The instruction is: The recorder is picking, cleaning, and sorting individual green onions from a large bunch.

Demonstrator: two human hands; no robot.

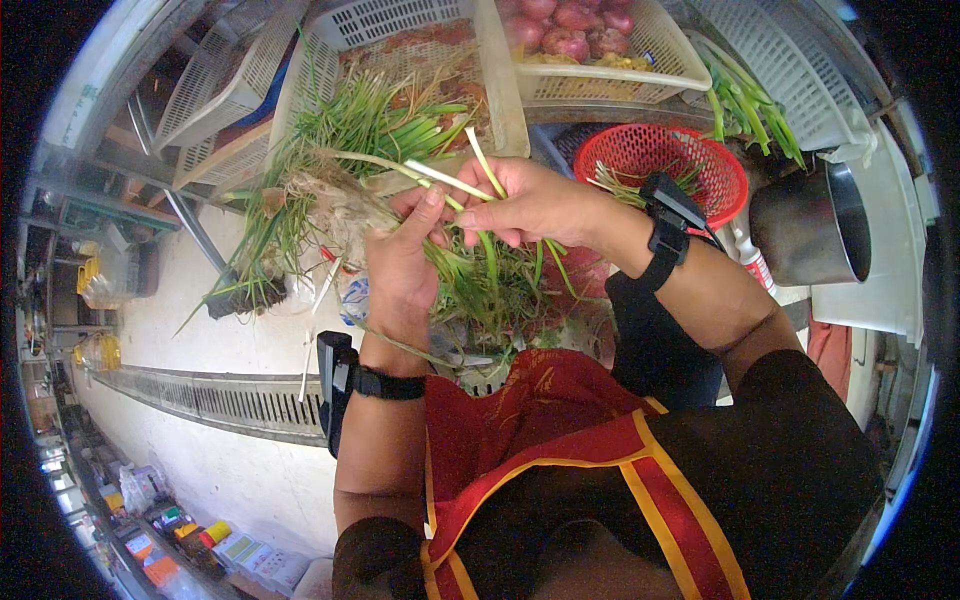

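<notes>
My right hand [525, 199] is shut on a few scallions [450, 180], their white ends sticking out past the fingers and green leaves hanging below. Close beside it, my left hand [405, 259] pinches a scallion stalk between thumb and fingers, its fingertips partly hidden. Left of the hands lies a heap of untrimmed scallions [390, 127] with tangled dry roots [330, 195], spilling over the near edge of a white plastic crate [506, 82]. Loose green leaves and scraps [487, 296] are piled beneath my hands. Beyond my right forearm, a red plastic colander [660, 146] holds some scallions [622, 184].
Red onions [570, 34] fill another white crate [600, 82] at the back. Leafy green stalks [750, 105] lie to its right. A metal pot [810, 225] and a white bottle [752, 259] stand at the right. A slotted drain cover [225, 397] crosses the floor at left.
</notes>
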